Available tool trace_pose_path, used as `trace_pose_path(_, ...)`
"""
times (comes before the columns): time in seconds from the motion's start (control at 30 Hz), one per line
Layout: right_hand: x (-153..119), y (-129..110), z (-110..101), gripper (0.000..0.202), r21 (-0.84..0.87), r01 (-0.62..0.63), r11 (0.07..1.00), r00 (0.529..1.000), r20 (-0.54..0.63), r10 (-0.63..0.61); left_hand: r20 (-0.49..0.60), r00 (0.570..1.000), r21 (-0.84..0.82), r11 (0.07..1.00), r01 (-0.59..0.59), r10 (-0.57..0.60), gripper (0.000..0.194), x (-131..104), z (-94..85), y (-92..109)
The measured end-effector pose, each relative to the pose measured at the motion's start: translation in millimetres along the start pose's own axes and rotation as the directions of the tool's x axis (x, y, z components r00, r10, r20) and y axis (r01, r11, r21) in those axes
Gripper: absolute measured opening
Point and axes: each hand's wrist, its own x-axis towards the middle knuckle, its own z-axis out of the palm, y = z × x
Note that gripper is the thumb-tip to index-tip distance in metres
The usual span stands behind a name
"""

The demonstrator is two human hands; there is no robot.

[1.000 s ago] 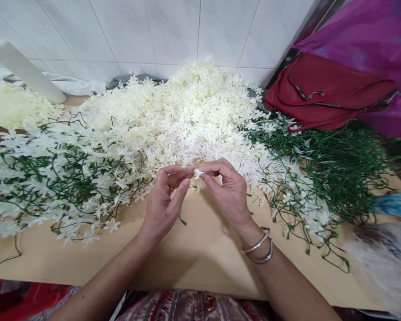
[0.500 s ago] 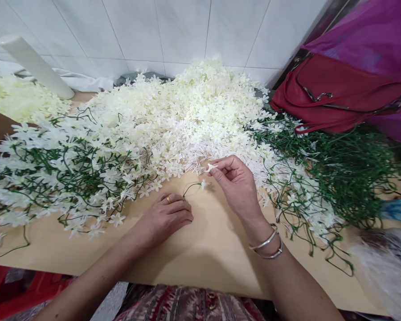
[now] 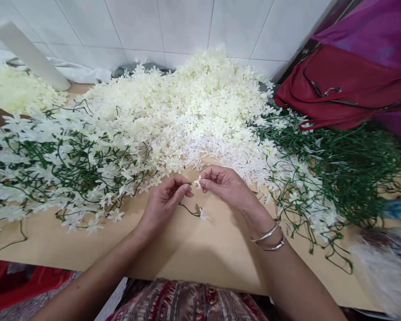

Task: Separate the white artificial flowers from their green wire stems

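My left hand (image 3: pixel 169 196) pinches a green artificial flower stem (image 3: pixel 190 183) between thumb and fingertips. One branch of the stem hangs below that hand and ends in a small white flower (image 3: pixel 204 214). Opposite it, my right hand (image 3: pixel 225 185) pinches a white artificial flower (image 3: pixel 198 181) by its edge, right at the tip of the stem. The two hands almost meet over the tan table (image 3: pixel 194 254). Whether the stem tip is inside the blossom is too small to tell.
Loose cream-white blossoms (image 3: pixel 200 93) are heaped against the tiled wall. Flowers on green stems (image 3: pixel 70 165) pile up at the left, bare green stems (image 3: pixel 357 169) at the right. A red handbag (image 3: pixel 341 89), a white roll (image 3: pixel 30 55) and a clear plastic bag (image 3: pixel 387 267) stand around.
My left hand has risen off the table and turned, bringing the stem up to my right hand. My right hand has lowered slightly and moved left with the flower.
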Motion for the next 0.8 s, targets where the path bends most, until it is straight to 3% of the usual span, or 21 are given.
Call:
trace_pose_path(0.37,0,3,3,0.019,-0.033,-0.057,0.998,0.998,0.038,0.058,-0.014,1.0,-0.006,1.0,0.001,-0.002,0.02,-3,2.7,2)
trace_pose_path(0.8,-5,4,15,0.014,-0.112,-0.092,0.989,0.996,0.01,0.093,-0.018,0.997,0.243,0.968,-0.063,0.069,0.021,-7,3.6,-3)
